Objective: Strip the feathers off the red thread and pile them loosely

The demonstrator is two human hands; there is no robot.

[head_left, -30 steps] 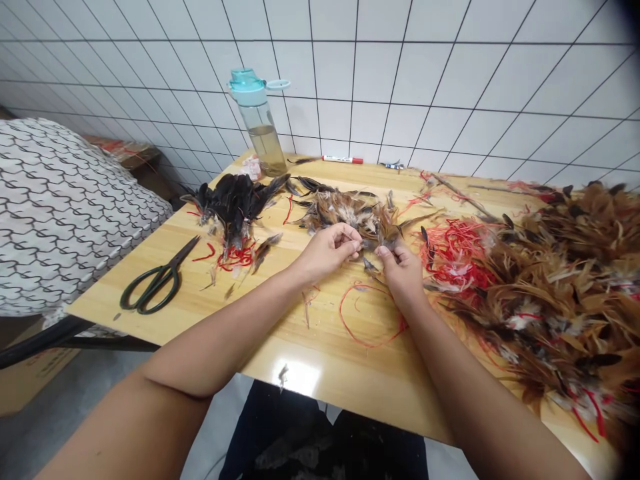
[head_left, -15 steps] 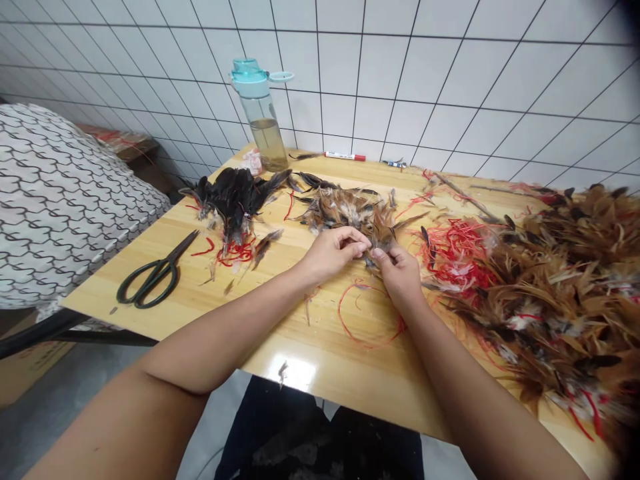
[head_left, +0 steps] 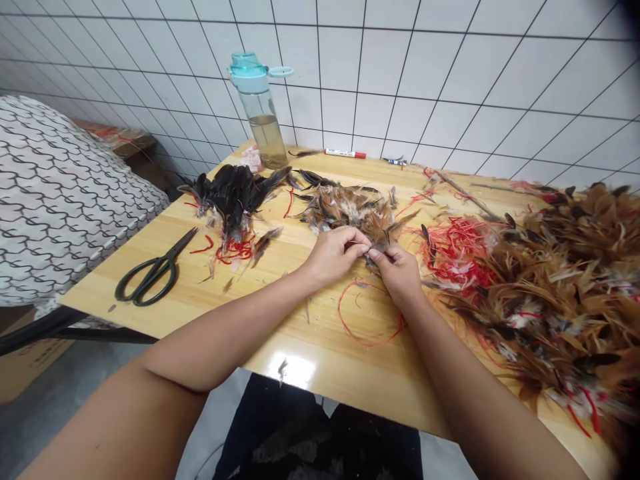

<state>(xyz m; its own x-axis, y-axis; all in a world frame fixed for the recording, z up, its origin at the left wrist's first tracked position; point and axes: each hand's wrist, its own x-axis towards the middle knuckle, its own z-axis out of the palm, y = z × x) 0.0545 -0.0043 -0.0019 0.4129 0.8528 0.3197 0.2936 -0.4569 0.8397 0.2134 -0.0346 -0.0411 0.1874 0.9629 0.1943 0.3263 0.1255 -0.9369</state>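
Observation:
My right hand (head_left: 401,270) is closed, thumb and fingers pinching a small bunch of brown feathers (head_left: 384,235) whose tips fan out away from me. Against its thumb, the fingertips of my left hand (head_left: 336,253) are pinched together; what they grip is too small to make out. Just beyond both hands lies a loose pile of brown and black feathers (head_left: 336,205). A thin loop of red string (head_left: 341,317) rests on the table below my right hand.
Black feathers (head_left: 235,193) and scissors (head_left: 150,277) lie to the left. A water bottle (head_left: 267,133) and a red-capped marker (head_left: 345,153) stand and lie by the wall. On the right are red strings (head_left: 460,247) and a big heap of brown feathers (head_left: 565,287).
The two hands stay pinched together in nearly the same spot, with the right fingers shifted very slightly left. The whole view has tilted a little; nothing else has visibly moved.

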